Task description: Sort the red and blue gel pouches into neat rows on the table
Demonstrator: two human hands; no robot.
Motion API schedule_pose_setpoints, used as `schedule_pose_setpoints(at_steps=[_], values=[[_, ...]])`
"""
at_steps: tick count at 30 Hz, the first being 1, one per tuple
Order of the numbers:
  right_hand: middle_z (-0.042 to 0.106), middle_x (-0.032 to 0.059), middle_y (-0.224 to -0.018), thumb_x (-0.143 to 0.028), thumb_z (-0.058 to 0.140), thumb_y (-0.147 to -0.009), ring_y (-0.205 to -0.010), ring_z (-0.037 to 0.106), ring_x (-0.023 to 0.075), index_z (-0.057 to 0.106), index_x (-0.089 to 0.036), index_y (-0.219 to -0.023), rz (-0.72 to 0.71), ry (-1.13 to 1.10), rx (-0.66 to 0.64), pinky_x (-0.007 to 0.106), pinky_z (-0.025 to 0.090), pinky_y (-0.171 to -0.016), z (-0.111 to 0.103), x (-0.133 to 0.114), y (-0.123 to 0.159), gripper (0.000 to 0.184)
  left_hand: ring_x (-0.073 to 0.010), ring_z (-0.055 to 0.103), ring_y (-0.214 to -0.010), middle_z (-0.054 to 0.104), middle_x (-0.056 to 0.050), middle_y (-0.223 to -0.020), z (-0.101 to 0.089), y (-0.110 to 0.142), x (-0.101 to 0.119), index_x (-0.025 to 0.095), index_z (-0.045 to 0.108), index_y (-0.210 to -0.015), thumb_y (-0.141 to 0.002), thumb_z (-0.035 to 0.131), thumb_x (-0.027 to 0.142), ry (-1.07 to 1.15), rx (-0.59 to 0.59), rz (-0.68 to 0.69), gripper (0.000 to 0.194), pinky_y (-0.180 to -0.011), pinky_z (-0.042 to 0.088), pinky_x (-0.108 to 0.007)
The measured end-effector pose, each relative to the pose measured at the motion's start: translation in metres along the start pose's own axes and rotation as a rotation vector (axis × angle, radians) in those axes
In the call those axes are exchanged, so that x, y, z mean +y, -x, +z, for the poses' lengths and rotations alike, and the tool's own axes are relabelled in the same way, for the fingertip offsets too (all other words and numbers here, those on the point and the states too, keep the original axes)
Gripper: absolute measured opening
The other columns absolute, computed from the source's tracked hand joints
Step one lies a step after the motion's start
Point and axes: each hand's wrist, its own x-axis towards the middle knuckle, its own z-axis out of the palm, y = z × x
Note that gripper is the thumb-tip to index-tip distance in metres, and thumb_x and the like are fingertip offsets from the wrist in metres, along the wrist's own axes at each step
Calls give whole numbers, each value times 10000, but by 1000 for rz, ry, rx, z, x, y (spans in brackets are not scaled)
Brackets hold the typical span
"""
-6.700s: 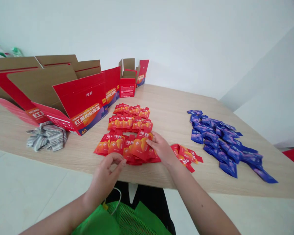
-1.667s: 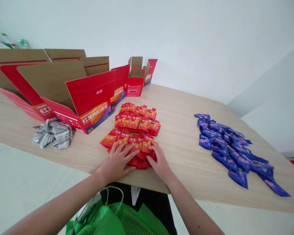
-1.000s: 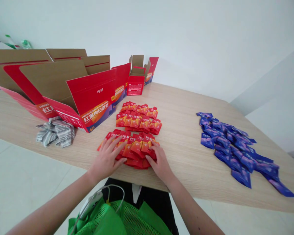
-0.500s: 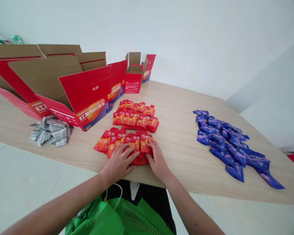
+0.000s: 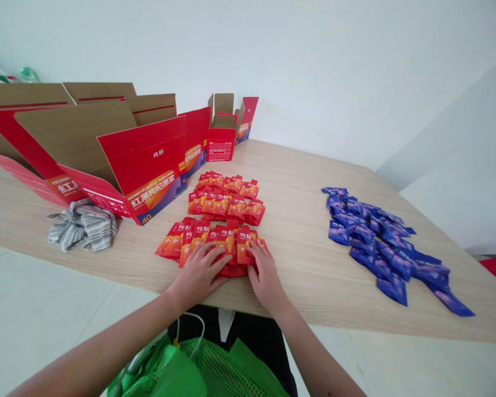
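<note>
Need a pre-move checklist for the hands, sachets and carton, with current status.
1. Left hand touching near row of red sachets: ok.
2. Right hand at that row's right end: ok.
3. Near row neatly squared: not ok, sachets overlap and fan out.
4. Blue sachets apart from red ones: ok.
5. Front carton open: ok, flaps up.
6. Exact sachet count in near row: cannot tell, overlaps hide some.
</note>
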Motion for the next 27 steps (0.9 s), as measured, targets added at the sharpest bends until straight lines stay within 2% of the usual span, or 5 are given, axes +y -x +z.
schedule_pose_setpoints(at_steps=[10, 17, 21, 24, 27], values=[[571, 136, -1420, -371, 532, -950, -1350, 501, 306, 576, -235, -1314, 18, -47, 88, 592, 367, -1141, -10, 1, 1, 391, -366, 477, -1290, 556, -137, -1367, -5, 6, 1, 257, 520, -1398, -852, 725, 405, -103, 92, 41, 601, -1099, 386, -631], [583, 128, -1406, -498, 536, -960, -1314, 530, 291, 562, -238, -1321, 109, -42, 154, 531, 420, -1113, -45, 22, 26, 445, -235, 608, -1123, 639, -116, -1200, -28, 26, 4, 192, 527, -1351, -998, 480, 245, -10, 240, 108, 361, -1041, 497, -432], [574, 160, -1399, -547, 533, -937, -1314, 520, 307, 543, -201, -1336, 200, 120, 314, 544, 404, -1114, -92, 70, 40, 529, -198, 650, -1055, 677, -79, -1167, -36, 33, 7, 219, 529, -1370, -978, 495, 159, 32, 264, 156, 398, -953, 541, -325], [558, 194, -1388, -572, 502, -922, -1311, 501, 329, 527, -160, -1350, 295, 294, 448, 561, 379, -1116, -148, 122, 42, 595, -188, 671, -1033, 696, -49, -1164, -36, 27, 13, 291, 437, -1476, -973, 481, 145, 78, 275, 209, 526, -932, 556, -308], [498, 258, -1423, -547, 463, -929, -1345, 445, 362, 549, -100, -1343, 447, 518, 477, 553, 351, -1119, -201, 174, 39, 616, -176, 679, -1024, 701, -36, -1160, -34, 12, 27, 324, 383, -1513, -971, 472, 147, 134, 277, 269, 577, -919, 566, -278]])
